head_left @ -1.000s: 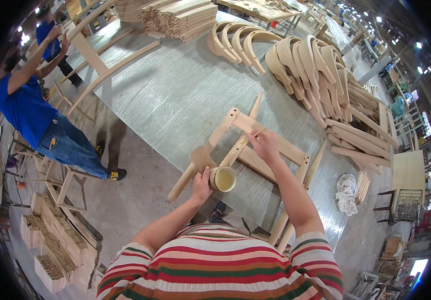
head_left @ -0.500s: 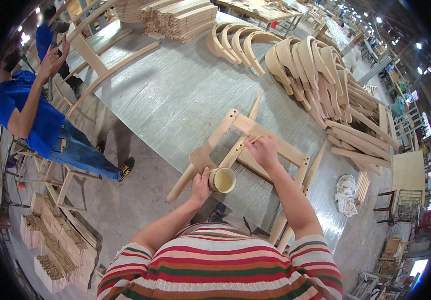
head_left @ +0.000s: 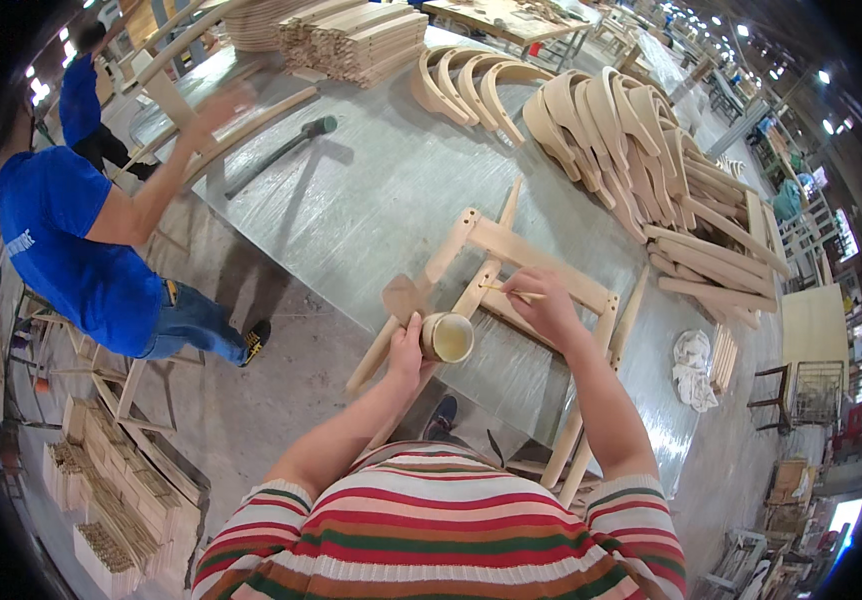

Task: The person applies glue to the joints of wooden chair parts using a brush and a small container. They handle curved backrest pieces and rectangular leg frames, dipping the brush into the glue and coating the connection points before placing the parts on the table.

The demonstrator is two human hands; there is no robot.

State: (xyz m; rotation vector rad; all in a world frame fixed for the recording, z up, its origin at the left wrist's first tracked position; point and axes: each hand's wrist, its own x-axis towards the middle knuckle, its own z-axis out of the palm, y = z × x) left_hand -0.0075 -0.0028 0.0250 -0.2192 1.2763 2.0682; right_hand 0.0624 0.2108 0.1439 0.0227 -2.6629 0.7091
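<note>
Seen from above, a person in a red, green and white striped top stands at the near edge of a large grey counter (head_left: 371, 200) in a furniture workshop. Their left hand (head_left: 406, 345) is closed around a small round open-topped pot of pale yellowish liquid (head_left: 448, 337), probably glue, held at the counter's near edge; the grip wraps the pot's side. Their right hand (head_left: 548, 305) pinches a thin pale wooden stick (head_left: 511, 292) between fingertips, its tip pointing left toward a rail of an unfinished pale wooden chair frame (head_left: 521, 262) lying flat on the counter just beyond the pot. The pot looks light and rigid, but its open top means it could spill if tilted, so a hold around the side, kept upright, seems right. The stick looks very light and thin, best pinched near its rear end. The chair frame appears stiff and fairly heavy, with loose-looking joints, so its thick rails seem the surest place to take it. Far right lie stacked curved pale wooden chair parts (head_left: 631, 130); a long-handled mallet (head_left: 276, 155) lies far left on the counter. At left another person in a blue shirt (head_left: 61, 240) reaches toward the counter. A crumpled white rag (head_left: 693, 368) sits at right.
</note>
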